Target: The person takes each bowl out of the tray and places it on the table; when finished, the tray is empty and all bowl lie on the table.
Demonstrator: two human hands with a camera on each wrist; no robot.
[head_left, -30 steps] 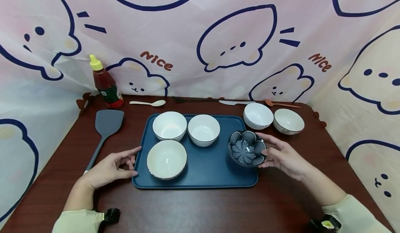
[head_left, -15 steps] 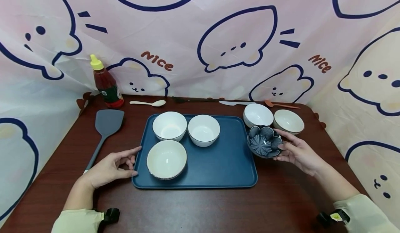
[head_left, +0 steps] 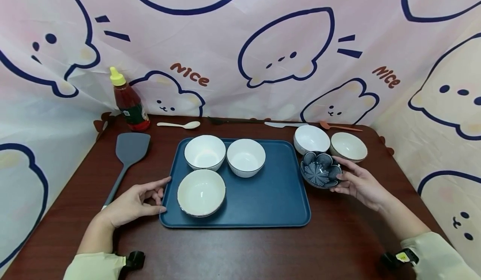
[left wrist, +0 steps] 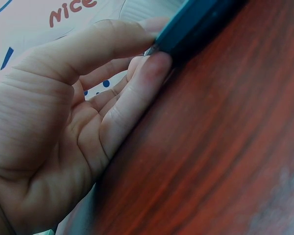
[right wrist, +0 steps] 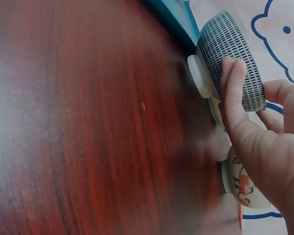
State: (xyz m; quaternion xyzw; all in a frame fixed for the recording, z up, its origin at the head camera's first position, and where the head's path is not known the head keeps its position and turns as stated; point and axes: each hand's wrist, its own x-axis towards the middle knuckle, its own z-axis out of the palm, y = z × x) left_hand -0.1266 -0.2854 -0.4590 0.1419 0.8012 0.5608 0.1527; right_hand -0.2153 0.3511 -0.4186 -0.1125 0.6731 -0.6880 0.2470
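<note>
Five white bowls point(head_left: 204, 152) point(head_left: 246, 157) point(head_left: 201, 192) point(head_left: 311, 140) point(head_left: 348, 146) and one blue petal-patterned bowl point(head_left: 320, 170) are showing, along with one tray point(head_left: 268, 196), one squeeze bottle point(head_left: 131, 107), one turner point(head_left: 132, 148), one knife point(head_left: 285, 124), one white spoon point(head_left: 191, 125), one orange utensil point(head_left: 325, 124), one dark slender utensil point(head_left: 233, 120), one bench point(head_left: 233, 255) and two hands point(head_left: 129, 200) point(head_left: 361, 188).

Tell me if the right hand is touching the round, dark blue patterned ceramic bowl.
Touching: the right wrist view shows the right hand holding the dark blue patterned bowl, fingers against its outer wall.

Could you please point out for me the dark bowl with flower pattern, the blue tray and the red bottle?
Dark bowl point(head_left: 318, 172): head view, middle of its inside.
Blue tray point(head_left: 268, 196): head view, bare part of its surface.
Red bottle point(head_left: 129, 100): head view, body above the label.
</note>
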